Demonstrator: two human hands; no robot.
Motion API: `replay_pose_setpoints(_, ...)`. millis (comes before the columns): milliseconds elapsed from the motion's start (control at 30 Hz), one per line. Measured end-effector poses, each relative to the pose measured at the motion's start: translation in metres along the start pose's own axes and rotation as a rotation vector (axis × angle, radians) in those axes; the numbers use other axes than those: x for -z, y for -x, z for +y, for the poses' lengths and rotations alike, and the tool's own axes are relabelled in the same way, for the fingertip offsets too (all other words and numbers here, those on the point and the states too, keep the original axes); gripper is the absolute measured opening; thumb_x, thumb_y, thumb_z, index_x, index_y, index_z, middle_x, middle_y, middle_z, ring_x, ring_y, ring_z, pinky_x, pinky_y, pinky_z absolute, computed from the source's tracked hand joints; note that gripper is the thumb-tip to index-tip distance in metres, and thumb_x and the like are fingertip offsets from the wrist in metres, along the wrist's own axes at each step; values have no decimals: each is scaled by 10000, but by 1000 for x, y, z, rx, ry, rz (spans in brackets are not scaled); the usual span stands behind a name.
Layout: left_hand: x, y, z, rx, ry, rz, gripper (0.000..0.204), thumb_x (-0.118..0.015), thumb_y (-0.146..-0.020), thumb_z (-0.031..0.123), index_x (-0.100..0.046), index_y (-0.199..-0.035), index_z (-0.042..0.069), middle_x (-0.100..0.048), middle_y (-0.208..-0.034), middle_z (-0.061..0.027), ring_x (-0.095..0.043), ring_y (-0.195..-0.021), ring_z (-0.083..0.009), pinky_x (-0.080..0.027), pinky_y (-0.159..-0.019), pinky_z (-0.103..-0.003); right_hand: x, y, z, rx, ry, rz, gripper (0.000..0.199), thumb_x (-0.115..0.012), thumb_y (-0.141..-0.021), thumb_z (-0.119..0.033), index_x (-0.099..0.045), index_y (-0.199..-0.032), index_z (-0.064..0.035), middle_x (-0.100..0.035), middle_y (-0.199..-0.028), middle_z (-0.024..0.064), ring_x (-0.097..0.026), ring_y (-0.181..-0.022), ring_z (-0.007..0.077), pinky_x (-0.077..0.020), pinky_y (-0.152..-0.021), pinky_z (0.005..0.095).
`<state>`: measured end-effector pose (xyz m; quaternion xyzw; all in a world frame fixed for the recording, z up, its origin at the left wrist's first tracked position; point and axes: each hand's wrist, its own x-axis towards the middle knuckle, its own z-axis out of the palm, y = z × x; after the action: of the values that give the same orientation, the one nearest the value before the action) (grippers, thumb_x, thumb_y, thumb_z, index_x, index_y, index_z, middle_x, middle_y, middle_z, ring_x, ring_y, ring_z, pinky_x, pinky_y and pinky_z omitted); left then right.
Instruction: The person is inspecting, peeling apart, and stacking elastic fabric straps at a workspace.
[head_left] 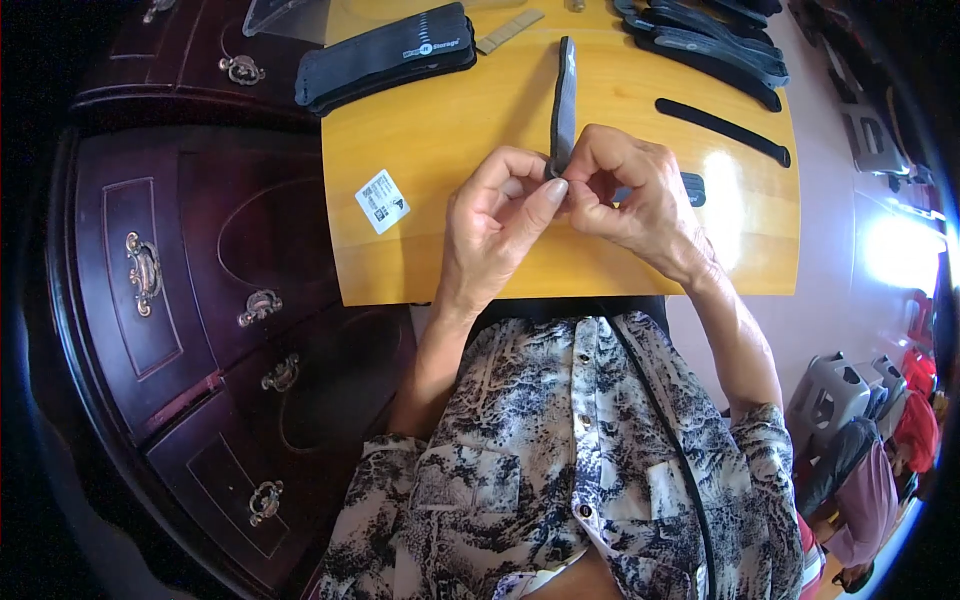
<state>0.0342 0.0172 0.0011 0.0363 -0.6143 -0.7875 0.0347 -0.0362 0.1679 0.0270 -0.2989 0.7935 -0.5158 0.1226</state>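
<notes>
A dark grey fabric strap (pixel 564 100) stands up over the middle of the table, its near end pinched between my two hands. My left hand (pixel 497 225) is closed, thumb and index finger on the strap's near end. My right hand (pixel 635 200) is closed too, its fingertips meeting the left thumb at that same end. What exactly the fingertips hold there is partly hidden. Behind the right hand, a short dark strip with pale print (pixel 692 188) lies partly covered. Farther right, a single black strap (pixel 725 132) lies flat.
A stack of black straps (pixel 390 62) lies at the far left of the yellow table (pixel 450 270), beside a tan strip (pixel 510 31). More dark straps (pixel 710 50) are piled far right. A white printed label (pixel 383 202) lies left. Dark wooden drawers (pixel 140 260) flank the table; grey stools (pixel 830 400) stand right.
</notes>
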Motion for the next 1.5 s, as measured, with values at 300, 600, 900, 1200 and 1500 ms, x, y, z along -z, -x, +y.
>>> replay_pose_setpoints(300,5,0,-16,-4,143,112,115,-593,-859,33,-536,-949,-8,-616,-831,-43,-574,-728,-74,-462,-666,-212,-20,-3,10,-70,-110,78,150,-654,-709,-88,-514,-699,-37,-551,-620,57,-545,-539,129,-443,-499,280)
replay_pose_setpoints(600,8,-6,-18,37,405,92,161,-538,-896,145,-525,-946,-7,-628,-830,-93,-613,-725,-137,-486,-652,-259,-10,-7,8,-328,-642,-56,159,-646,-800,-163,-565,-859,-40,-580,-671,12,-531,-599,80,-410,-541,196)
replay_pose_setpoints(900,-1,-5,-1,119,404,111,133,-524,-888,110,-526,-960,-2,-614,-862,-74,-598,-740,-124,-474,-703,-238,-10,-3,2,226,322,145,481,-661,-792,-405,-601,-1180,-127,-540,-1228,125,-404,-1170,319,-327,-1004,427)
replay_pose_setpoints(1200,-6,-8,0,-35,330,84,147,-455,-866,95,-521,-953,-4,-557,-850,-69,-541,-727,-142,-457,-693,-283,-21,-11,-7,260,309,286,231,-517,-912,-213,-654,-1041,-80,-644,-1083,86,-552,-1026,251,-406,-906,390)
replay_pose_setpoints(1500,24,21,17,-120,164,173,96,-465,-810,93,-487,-851,10,-515,-815,-95,-524,-624,-164,-426,-597,-272,64,-117,-10,69,-497,432,359,-363,-940,-277,-597,-836,-26,-582,-648,34,-521,-557,119,-380,-511,226)
